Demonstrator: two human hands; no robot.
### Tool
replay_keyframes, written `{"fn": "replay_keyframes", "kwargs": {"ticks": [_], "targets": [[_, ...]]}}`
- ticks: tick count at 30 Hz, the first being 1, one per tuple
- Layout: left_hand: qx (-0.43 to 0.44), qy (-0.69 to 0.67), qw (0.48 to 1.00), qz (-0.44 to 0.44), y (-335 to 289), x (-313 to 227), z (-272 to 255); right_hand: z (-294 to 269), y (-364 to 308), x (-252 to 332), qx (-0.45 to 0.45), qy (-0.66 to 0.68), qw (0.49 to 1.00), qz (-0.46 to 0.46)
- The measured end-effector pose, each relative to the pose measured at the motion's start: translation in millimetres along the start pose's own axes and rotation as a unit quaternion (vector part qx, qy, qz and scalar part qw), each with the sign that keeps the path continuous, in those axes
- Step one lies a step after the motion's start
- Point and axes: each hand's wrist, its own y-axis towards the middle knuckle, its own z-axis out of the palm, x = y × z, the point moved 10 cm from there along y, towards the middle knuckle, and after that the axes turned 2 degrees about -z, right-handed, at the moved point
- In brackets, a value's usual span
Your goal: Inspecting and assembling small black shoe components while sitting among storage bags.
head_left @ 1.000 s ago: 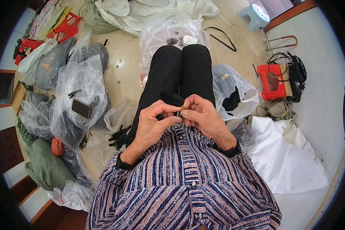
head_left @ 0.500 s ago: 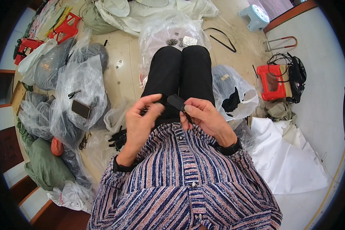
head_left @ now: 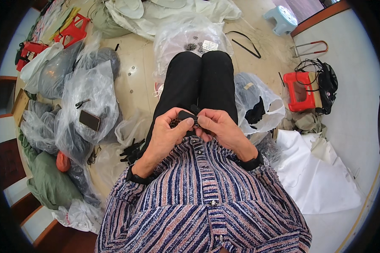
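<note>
Over my lap, both hands meet on a small black strap piece (head_left: 185, 115) with a rounded end. My left hand (head_left: 168, 130) pinches it between thumb and fingers. My right hand (head_left: 221, 127) is closed on its other end, thumb beside the left thumb. Something small and dark sits between the two thumbs, too small to make out. Beside my left wrist lies a bunch of black straps (head_left: 133, 151).
Small dark metal pieces (head_left: 191, 46) lie on clear plastic beyond my knees. To the left, a phone (head_left: 89, 120) and black snips (head_left: 82, 103) rest on a plastic bag. On the right are an open bag (head_left: 264, 99) with black pieces and a red stool (head_left: 299, 90).
My left hand has moved right and in, and now grips the black strap piece too. My right hand has shifted slightly left with it.
</note>
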Motion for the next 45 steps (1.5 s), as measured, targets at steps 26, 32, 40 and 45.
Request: {"fn": "replay_keyframes", "kwargs": {"ticks": [26,32,40,45], "targets": [[-0.048,0.046,0.993,0.101,-4.2,-16.5,0.7,-11.0,-3.6,10.7,-0.079,-0.188,0.977,-0.055],[-0.078,-0.023,0.996,0.047,0.6,-4.1,-10.4,-3.4,-4.6,7.2,-0.043,-0.098,0.994,-0.021],[-0.174,0.296,0.900,0.270,-39.6,-58.0,-17.3,11.0,11.5,7.9,-0.068,-0.271,0.960,-0.025],[-0.287,-0.047,0.954,0.071,-53.7,0.0,-127.6,44.5,21.0,2.2,0.015,-0.359,0.933,0.005]]}}
